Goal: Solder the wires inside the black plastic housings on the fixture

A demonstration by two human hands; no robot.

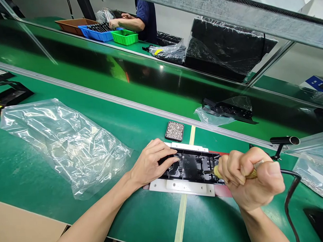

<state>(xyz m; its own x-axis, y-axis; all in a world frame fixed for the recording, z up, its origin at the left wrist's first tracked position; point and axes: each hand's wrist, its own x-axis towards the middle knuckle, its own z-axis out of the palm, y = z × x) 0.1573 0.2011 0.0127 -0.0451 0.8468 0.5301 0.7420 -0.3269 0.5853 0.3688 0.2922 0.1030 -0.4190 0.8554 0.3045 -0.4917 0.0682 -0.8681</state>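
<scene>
Your right hand point(255, 177) is clenched around a yellow-handled tool point(217, 172), its slim tip pointing down into the right half of the black plastic part point(191, 166). Your left hand point(152, 158) rests over the left end of that same part, thumb and fingers bent inward above its ribs; whether they pinch anything there (the fingertips crowd together) you cannot tell from this view.

The part lies flat between white fixture blocks point(189, 187) on the green tabletop point(143, 213), across a pale tape strip point(181, 219) that runs from the far edge toward you. Just beyond the fixture, near the tabletop's far edge, sits a small black tray point(174, 131) full of tiny metallic pieces. A clear plastic bag point(69, 142) is spread crumpled over the left side, well apart from the part.

To your right, a black holder point(284, 141) stands near the far edge, and a black cord point(289, 194) curves down beside your wrist. Past the metal rail point(102, 96) along the far edge, another black piece point(230, 109) lies with clear wrapping.
</scene>
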